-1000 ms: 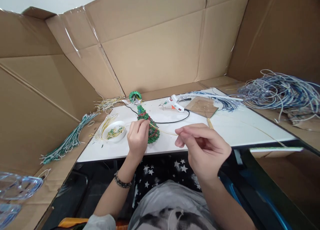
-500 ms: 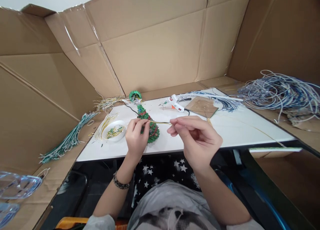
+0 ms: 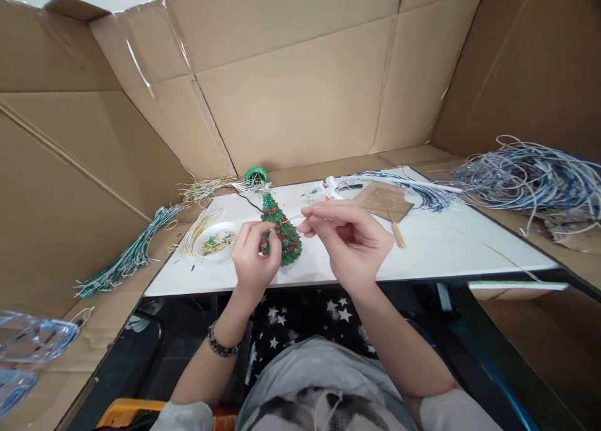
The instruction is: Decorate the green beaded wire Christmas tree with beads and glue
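Note:
A thin yellowish wire [image 3: 293,218] spans the short gap between my two hands, above the table. My left hand [image 3: 253,253] is closed in a pinch on one end, a bracelet round its wrist. Thumb and forefinger of my right hand [image 3: 352,240] are pinched on the other end. Just behind the hands stands a small green Christmas tree [image 3: 286,246] with red bead strings and a silver star on top; my left fingers hide part of it. A white bowl [image 3: 196,253] of short wire clippings sits left of my left hand.
Bundles of yellow-white wires [image 3: 200,231] and green-white wires [image 3: 126,253] lie at left. A green tinsel ring [image 3: 256,177] stands at the back. A white glue gun [image 3: 332,186], a brown board [image 3: 382,201], a wooden-handled tool [image 3: 398,235] and tangled blue-white wires [image 3: 539,174] lie rightward. Cardboard walls [image 3: 291,93] surround the table.
My right hand has moved left and slightly up, closer to my left hand. The stretch of wire between them is shorter. The wooden-handled tool now shows more fully.

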`<action>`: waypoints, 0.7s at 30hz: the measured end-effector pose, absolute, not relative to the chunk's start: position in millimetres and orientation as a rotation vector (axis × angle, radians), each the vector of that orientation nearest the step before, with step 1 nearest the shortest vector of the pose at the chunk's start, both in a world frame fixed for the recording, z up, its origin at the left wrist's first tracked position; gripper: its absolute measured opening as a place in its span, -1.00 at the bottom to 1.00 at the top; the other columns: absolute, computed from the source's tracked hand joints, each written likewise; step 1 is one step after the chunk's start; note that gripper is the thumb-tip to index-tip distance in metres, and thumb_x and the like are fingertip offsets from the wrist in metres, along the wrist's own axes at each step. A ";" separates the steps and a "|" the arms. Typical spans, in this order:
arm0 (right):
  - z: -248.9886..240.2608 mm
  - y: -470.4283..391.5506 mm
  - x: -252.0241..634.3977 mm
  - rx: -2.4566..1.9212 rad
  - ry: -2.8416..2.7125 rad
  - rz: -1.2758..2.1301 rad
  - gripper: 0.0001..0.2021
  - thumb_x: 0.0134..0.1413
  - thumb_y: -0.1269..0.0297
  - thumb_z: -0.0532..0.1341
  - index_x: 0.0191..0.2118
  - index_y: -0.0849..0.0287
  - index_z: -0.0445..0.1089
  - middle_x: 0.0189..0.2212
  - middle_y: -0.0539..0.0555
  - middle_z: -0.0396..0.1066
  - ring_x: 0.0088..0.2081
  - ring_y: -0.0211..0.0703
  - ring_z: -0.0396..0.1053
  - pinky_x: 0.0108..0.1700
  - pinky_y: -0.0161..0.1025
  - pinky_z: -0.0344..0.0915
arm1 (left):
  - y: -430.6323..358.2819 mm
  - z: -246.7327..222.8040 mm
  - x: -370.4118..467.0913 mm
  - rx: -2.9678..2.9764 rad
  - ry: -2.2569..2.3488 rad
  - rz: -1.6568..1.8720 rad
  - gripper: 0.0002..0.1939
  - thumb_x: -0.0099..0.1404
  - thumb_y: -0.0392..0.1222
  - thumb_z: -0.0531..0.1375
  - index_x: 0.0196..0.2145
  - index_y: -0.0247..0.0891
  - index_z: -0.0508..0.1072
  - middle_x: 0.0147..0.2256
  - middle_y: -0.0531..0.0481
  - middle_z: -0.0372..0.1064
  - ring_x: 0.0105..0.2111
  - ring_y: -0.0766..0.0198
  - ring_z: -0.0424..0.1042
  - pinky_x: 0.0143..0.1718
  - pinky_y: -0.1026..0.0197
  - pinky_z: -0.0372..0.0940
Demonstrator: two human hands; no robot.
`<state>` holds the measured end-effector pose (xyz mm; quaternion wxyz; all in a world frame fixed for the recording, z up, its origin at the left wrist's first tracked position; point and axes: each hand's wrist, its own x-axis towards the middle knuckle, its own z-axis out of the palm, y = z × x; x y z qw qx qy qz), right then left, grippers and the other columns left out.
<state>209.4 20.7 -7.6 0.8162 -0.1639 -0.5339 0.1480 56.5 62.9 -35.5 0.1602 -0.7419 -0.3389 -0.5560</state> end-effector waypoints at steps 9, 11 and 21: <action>-2.6 39.5 210.5 -0.308 -1.315 0.315 -0.78 0.19 0.48 0.27 -0.14 0.01 0.54 -0.34 -0.01 0.57 -0.31 -0.23 0.55 -0.25 -0.22 0.56 | 64.6 -33.1 49.5 -2.097 -0.995 -1.639 -0.91 0.29 -0.40 0.21 -0.27 -0.27 0.46 -0.37 0.04 0.40 -0.56 0.43 0.21 -0.46 0.31 0.21; -4.8 43.1 211.6 -0.311 -1.361 0.334 -0.76 0.18 0.51 0.27 -0.15 0.01 0.55 -0.38 -0.02 0.56 -0.29 -0.22 0.54 -0.21 -0.21 0.54 | 65.4 -33.5 50.9 -2.119 -0.983 -1.643 -0.91 0.29 -0.37 0.23 -0.24 -0.27 0.47 -0.35 0.04 0.41 -0.56 0.43 0.23 -0.45 0.31 0.23; -20.0 57.1 211.1 -0.338 -1.396 0.473 -0.84 0.21 0.40 0.26 -0.17 0.02 0.55 -0.28 0.02 0.59 -0.30 -0.21 0.55 -0.28 -0.20 0.56 | 71.3 -36.2 54.8 -2.214 -1.021 -1.647 -0.85 0.31 -0.30 0.25 -0.15 -0.25 0.52 -0.25 -0.03 0.48 -0.50 0.40 0.33 -0.43 0.32 0.30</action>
